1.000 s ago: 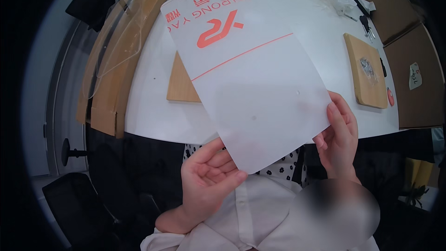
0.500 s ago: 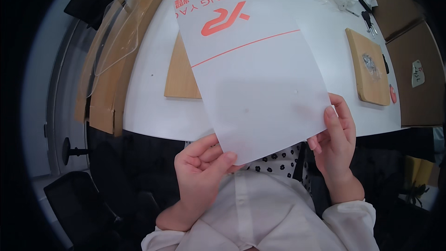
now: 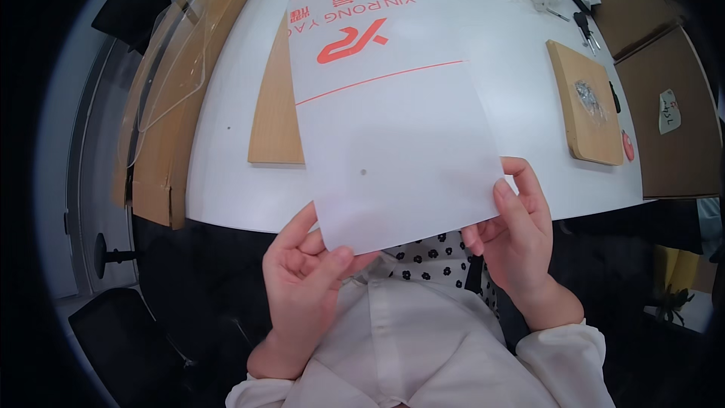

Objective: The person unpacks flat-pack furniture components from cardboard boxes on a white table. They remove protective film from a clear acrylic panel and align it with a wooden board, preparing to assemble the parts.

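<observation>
1. White sheet [image 3: 393, 136], printed in red near its far end, was held up in front of you above the near edge of the white surface [image 3: 513, 106].
2. Your left hand [image 3: 310, 287] pinched its lower left corner, the fingers [image 3: 340, 258] clenched on the paper.
3. Your right hand [image 3: 517, 238] gripped its lower right corner, thumb on top.
4. Behind the sheet, a wooden board [image 3: 276, 117] lay flat on the surface.
5. Farther right, a smaller wooden block [image 3: 585, 113] carried a small bag of metal parts [image 3: 590, 98].
6. Cardboard [image 3: 158, 174] and a clear plastic sheet [image 3: 170, 68] leaned along the left edge.
</observation>
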Demonstrator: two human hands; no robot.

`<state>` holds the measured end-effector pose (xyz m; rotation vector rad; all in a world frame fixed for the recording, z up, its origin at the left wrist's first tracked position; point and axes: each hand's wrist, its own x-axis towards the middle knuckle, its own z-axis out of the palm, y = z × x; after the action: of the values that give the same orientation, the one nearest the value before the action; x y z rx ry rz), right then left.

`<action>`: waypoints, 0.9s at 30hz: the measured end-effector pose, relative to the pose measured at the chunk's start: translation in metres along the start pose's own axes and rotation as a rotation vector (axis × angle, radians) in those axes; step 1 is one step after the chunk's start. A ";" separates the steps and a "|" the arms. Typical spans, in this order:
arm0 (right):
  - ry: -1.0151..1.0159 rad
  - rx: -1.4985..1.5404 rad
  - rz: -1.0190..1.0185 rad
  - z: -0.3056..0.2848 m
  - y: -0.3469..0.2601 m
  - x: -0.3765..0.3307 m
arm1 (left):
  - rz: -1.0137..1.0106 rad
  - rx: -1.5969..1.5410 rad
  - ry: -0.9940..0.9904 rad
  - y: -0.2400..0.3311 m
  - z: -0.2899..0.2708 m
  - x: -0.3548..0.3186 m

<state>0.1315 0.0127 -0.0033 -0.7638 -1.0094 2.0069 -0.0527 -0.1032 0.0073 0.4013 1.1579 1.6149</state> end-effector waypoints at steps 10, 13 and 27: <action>-0.126 -0.132 0.137 0.006 -0.029 -0.002 | 0.062 -0.044 -0.019 0.001 -0.029 0.012; -0.154 -0.125 0.117 0.005 -0.030 -0.004 | 0.071 -0.066 -0.018 0.001 -0.028 0.012; -0.169 -0.206 0.145 -0.001 -0.028 -0.004 | 0.128 0.043 -0.018 -0.003 -0.026 0.011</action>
<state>0.1446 0.0215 0.0206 -0.8052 -1.3075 2.1417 -0.0745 -0.1065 -0.0107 0.5256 1.1750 1.6957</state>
